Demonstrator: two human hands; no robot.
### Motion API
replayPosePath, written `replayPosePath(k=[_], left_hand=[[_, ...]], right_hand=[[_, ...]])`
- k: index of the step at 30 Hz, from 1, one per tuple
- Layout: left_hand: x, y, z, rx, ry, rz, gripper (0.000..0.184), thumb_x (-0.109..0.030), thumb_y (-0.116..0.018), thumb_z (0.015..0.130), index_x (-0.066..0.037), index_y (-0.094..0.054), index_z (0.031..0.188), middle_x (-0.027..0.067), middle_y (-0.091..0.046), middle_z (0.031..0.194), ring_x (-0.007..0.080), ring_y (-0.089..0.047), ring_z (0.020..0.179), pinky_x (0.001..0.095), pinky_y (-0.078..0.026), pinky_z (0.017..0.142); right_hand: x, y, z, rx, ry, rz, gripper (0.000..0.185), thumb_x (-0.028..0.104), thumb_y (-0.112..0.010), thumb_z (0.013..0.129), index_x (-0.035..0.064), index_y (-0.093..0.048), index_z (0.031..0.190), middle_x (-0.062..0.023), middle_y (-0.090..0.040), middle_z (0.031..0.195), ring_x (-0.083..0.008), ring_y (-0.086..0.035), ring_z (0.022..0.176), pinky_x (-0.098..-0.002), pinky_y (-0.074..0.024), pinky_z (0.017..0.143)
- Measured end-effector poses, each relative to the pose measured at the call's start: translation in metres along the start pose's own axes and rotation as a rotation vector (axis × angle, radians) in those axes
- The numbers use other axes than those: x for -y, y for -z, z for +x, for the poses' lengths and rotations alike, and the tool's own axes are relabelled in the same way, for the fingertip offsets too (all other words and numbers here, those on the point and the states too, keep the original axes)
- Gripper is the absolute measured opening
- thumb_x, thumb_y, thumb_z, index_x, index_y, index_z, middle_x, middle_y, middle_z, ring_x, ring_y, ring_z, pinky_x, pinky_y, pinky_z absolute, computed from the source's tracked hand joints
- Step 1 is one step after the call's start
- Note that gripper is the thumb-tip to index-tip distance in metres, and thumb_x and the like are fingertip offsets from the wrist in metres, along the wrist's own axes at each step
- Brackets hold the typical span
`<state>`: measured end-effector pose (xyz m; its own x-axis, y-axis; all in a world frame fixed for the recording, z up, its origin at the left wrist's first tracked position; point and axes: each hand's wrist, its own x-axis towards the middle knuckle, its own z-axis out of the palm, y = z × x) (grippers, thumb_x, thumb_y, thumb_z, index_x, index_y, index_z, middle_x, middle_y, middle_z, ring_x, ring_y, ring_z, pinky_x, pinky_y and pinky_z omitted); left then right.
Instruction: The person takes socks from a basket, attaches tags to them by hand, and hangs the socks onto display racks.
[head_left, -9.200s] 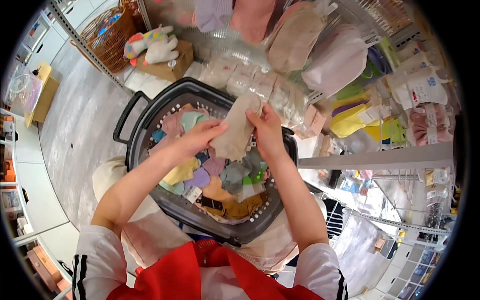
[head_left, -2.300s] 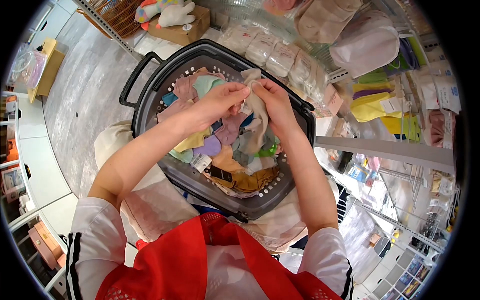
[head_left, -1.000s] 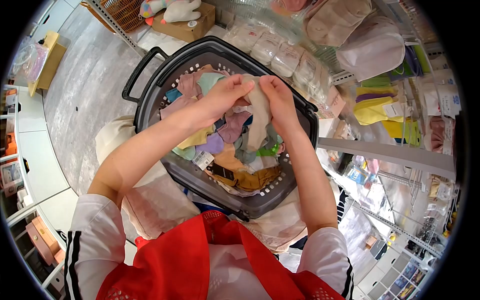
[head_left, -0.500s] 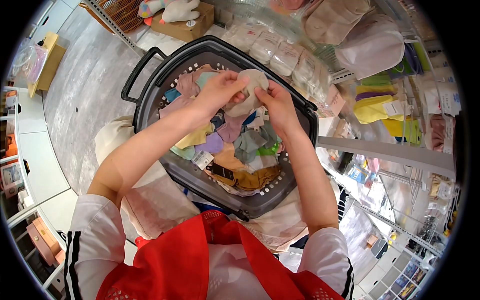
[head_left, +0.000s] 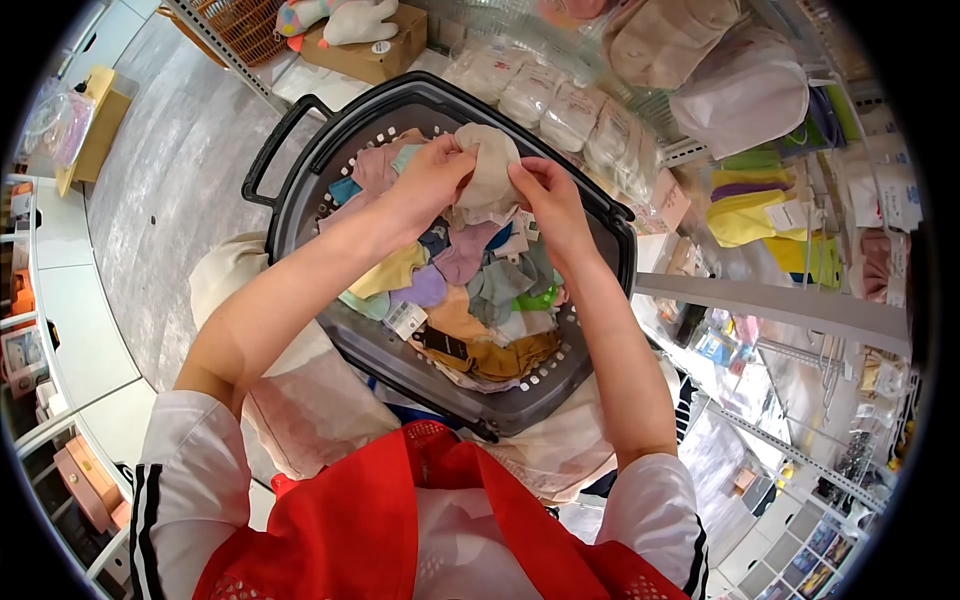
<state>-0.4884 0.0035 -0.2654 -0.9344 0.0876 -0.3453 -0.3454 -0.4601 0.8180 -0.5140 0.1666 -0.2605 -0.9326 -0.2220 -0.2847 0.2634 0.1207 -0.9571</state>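
While the left hand (head_left: pixel 437 180) pinched one edge of the beige cloth item (head_left: pixel 490 172) between thumb and fingers, the right hand (head_left: pixel 550 205) pinched its opposite edge, holding it above the mixed fabric pieces (head_left: pixel 465 255) in the grey basket (head_left: pixel 350 335).

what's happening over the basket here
Someone in a red vest is handling a beige fabric piece, probably a sock, with the left hand and right hand on it. It is held above a dark grey plastic basket on their lap, full of small colourful folded fabric items, at least one with a white tag.
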Motion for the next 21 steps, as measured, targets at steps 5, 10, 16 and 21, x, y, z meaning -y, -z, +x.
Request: replayPosePath(k=[5, 10, 16, 21], left_hand=[[0.003, -0.004, -0.007, -0.031, 0.002, 0.073, 0.024, -0.018, -0.052, 0.087, -0.001, -0.047, 0.103, 0.0046, -0.058, 0.087, 0.0081, -0.055, 0.072, 0.02, -0.044, 0.062], [0.005, -0.008, -0.011, 0.015, 0.036, 0.106, 0.024, -0.02, -0.053, 0.087, -0.002, -0.052, 0.102, 0.0029, -0.059, 0.091, 0.0083, -0.056, 0.079, 0.0214, -0.045, 0.068], [0.0, -0.01, -0.017, 0.159, 0.173, 0.269, 0.022, -0.023, -0.05, 0.088, -0.006, -0.055, 0.101, 0.0017, -0.059, 0.095, 0.0088, -0.056, 0.083, 0.0239, -0.044, 0.077], [0.002, -0.007, -0.015, 0.063, 0.144, 0.202, 0.017, -0.021, -0.049, 0.087, -0.006, -0.054, 0.094, 0.002, -0.059, 0.087, 0.0092, -0.057, 0.079, 0.0207, -0.044, 0.067]], right_hand=[[0.005, -0.005, -0.008, -0.132, 0.357, -0.373, 0.025, 0.016, -0.065, 0.073, -0.0016, -0.057, 0.089, -0.0097, -0.055, 0.085, -0.015, -0.053, 0.072, -0.0265, -0.0435, 0.064], [0.006, -0.007, -0.01, -0.22, 0.544, -0.425, 0.01, 0.005, -0.063, 0.072, -0.0013, -0.059, 0.079, -0.0085, -0.055, 0.075, -0.0154, -0.053, 0.062, -0.0263, -0.0427, 0.056], [0.006, -0.007, -0.01, -0.162, 0.394, -0.259, 0.008, 0.005, -0.061, 0.075, -0.0022, -0.06, 0.08, -0.0073, -0.058, 0.07, -0.012, -0.054, 0.057, -0.024, -0.0433, 0.054], [0.008, -0.011, -0.014, -0.103, 0.317, -0.263, 0.011, 0.009, -0.056, 0.083, -0.0015, -0.058, 0.086, -0.0025, -0.059, 0.069, -0.0067, -0.053, 0.062, -0.0213, -0.0428, 0.059]])
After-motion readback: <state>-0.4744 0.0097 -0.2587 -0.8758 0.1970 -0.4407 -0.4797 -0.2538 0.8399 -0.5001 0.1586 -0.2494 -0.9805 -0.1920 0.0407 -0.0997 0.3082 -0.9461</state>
